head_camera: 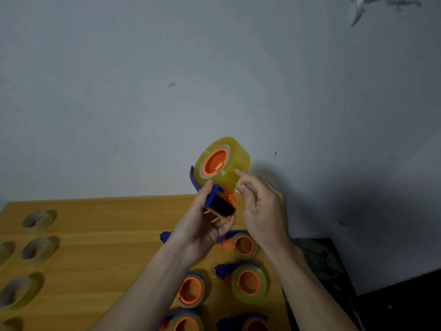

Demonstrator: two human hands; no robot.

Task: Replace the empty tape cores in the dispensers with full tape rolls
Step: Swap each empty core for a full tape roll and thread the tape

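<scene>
Head view: your left hand (pixel 202 225) grips the handle end of a blue-and-orange tape dispenser (pixel 218 201), fingers curled round it, thumb up along the blue side plate. You hold it raised above the far edge of the wooden table (pixel 95 240), in front of the grey wall (pixel 167 80). A full yellowish tape roll (pixel 226 161) sits on its orange hub (pixel 214 161).

Your right hand (pixel 262 209) is just beside the roll's right side, fingers loosely bent, fingertips (pixel 239 173) at the roll's outer face. It grasps nothing that I can see; contact with the tape is too blurred to confirm.

No brand, label or writing is legible anywhere.

On the table below your hands: five more dispensers with rolls on orange hubs, e.g. (pixel 243 244), (pixel 248 283), (pixel 191 290), packed close together near the right edge. The bottom two are cut off by the frame. Left side: loose rings (pixel 38 219), (pixel 38 249), (pixel 19 292), well apart from the dispensers; cannot tell cores from thin rolls.

Open wood runs between the two groups. The table's right edge drops to a dark surface (pixel 393 302).
</scene>
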